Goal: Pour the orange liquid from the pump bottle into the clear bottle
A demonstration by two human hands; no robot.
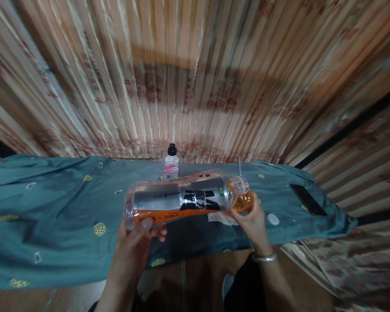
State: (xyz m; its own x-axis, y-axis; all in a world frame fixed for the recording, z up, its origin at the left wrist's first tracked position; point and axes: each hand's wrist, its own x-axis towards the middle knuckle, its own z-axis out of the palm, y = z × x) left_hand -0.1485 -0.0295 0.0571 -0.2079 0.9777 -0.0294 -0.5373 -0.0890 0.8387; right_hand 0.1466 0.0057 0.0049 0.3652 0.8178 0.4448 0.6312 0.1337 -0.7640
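A large clear plastic drink bottle (182, 197) with a silver, black and orange label lies almost level above the cloth, its neck pointing right. My left hand (134, 242) is closed around its base end, thumb on the near side. By the neck, my right hand (255, 221) is closed around a small clear container (244, 203) of orange liquid. The bottle's mouth (241, 184) is over or against this container; I cannot tell whether they touch. Part of the container is hidden by the fingers and the bottle.
A green patterned cloth (65, 203) covers the table. Behind the bottle stands a small clear bottle with a black top (171, 162). A thin grey stick (239, 165) rises nearby. White paper (222, 218), a white disc (273, 219) and a dark phone (307, 199) lie rightward. A curtain (182, 86) hangs behind.
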